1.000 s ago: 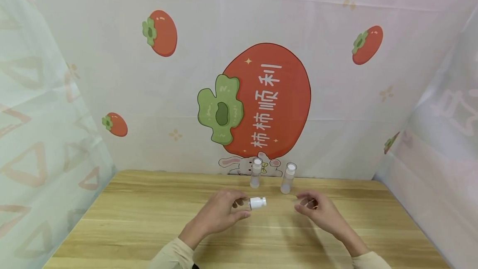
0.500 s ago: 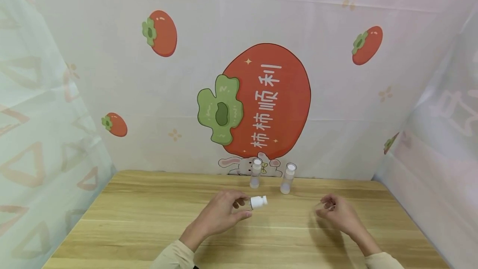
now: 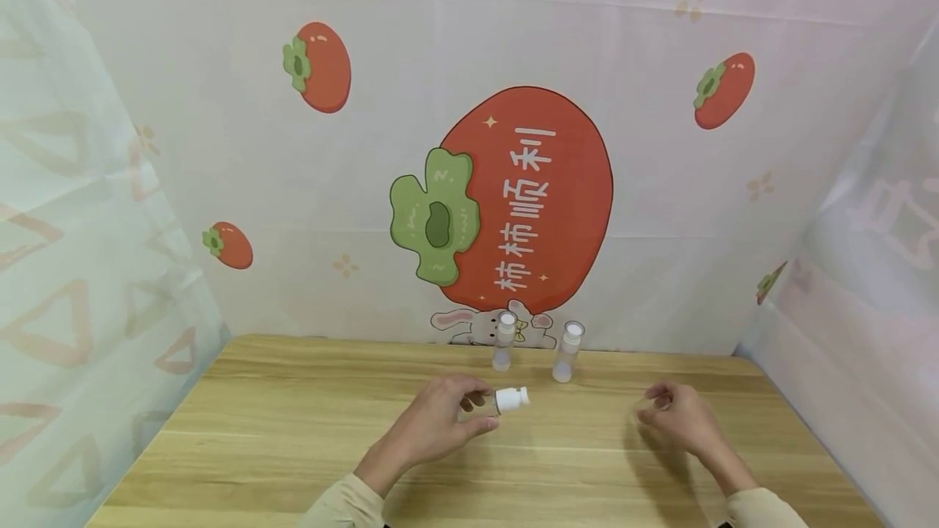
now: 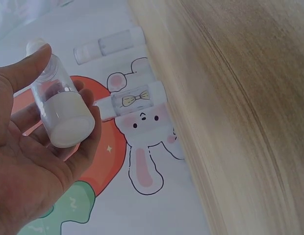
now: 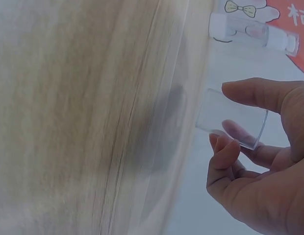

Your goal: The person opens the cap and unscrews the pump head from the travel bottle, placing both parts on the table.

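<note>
In the left wrist view, a clear bottle with a white base and white top sits in the curled fingers of my left hand. Its white pump top points right in the head view, bare of a cap. My right hand, off to the right above the table, pinches a clear cap between thumb and fingers. That cap is see-through and barely visible from the head. Behind the hands, two similar capped bottles stand upright: one at left, one at right.
The wooden table ends at the back against a white cloth backdrop printed with persimmons and a rabbit. Cloth side walls rise at left and right. Both standing bottles are near the table's back edge.
My right hand has moved to the right, away from the left hand, with the clear cap in its fingers. The left hand and its bottle have barely shifted; the standing bottles stay put.
</note>
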Available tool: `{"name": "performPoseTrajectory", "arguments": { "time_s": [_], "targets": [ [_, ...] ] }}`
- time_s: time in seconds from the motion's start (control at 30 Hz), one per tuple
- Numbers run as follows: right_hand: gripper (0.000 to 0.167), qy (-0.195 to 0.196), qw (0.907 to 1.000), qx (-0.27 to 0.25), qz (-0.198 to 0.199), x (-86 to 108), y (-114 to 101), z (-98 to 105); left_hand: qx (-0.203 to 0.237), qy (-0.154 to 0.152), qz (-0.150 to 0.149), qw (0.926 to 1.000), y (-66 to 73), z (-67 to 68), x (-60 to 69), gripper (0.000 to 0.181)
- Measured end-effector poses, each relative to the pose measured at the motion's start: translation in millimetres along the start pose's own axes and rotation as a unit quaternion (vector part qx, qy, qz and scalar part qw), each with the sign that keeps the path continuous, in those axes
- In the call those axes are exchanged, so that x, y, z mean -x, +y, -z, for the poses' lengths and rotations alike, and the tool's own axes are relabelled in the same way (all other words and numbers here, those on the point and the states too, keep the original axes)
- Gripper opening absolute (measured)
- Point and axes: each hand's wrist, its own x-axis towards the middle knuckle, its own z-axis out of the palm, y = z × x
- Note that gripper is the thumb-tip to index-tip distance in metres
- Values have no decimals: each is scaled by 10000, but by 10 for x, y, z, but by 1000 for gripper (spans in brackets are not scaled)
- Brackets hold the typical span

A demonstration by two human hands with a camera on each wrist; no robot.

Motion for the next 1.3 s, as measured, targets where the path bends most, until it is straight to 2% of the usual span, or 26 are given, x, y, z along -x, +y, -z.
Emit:
{"name": "performPoseTrajectory", "arguments": {
  "time_s": [0.47, 1.03, 1.13, 1.3],
  "targets": [
    [34, -10, 9994, 330, -106, -62, 98, 50, -87, 14, -91, 9999, 13, -17, 9, 29],
    [35, -139, 9994, 260, -160, -101, 151, 26, -61, -102, 14, 9999, 39, -7, 4, 33],
    [40, -130, 9994, 279, -152, -104, 155, 18, -56, -124, 59, 9999, 52, -3, 3, 34],
    [62, -78, 9991, 401, -118, -100, 122, 18, -86, -133, 99, 9998, 74, -1, -7, 35]
  ]
}}
